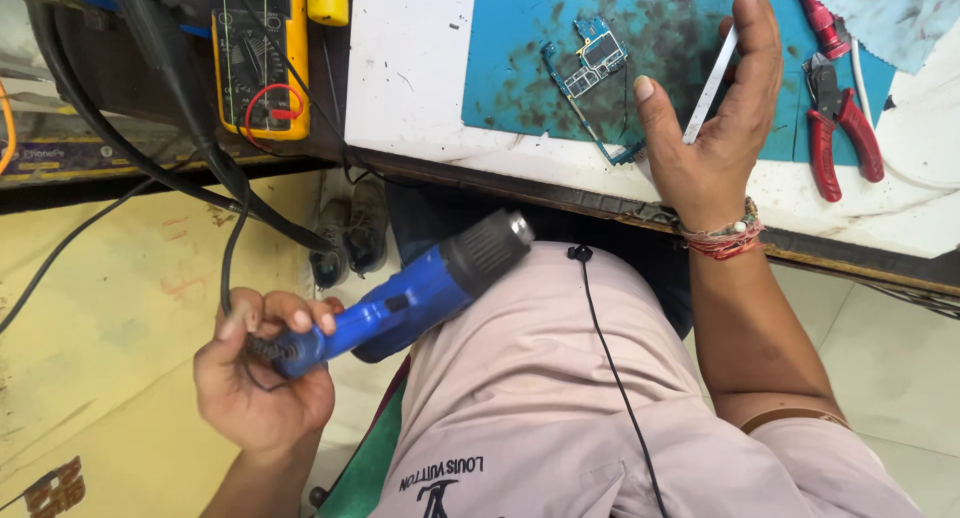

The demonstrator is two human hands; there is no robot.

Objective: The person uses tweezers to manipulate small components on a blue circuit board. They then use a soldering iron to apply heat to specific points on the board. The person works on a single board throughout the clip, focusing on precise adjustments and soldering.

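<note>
My left hand [262, 373] grips the handle of a blue heat gun [415, 296], held low beside my lap with its dark nozzle pointing up and right toward the bench edge. My right hand [718, 118] is raised over the bench with the palm toward me, and a thin white flat tool [716, 76] lies between its fingers. Just left of that hand, a small blue circuit board with a frame [592, 66] rests on the stained blue work mat [520, 48].
Red-handled pliers [838, 128] lie on the mat's right side near a grey cloth [885, 13]. A yellow multimeter [262, 58] with red and black leads sits at the left. Black cables [170, 158] hang down to the floor. Shoes [348, 228] sit under the white bench [405, 68].
</note>
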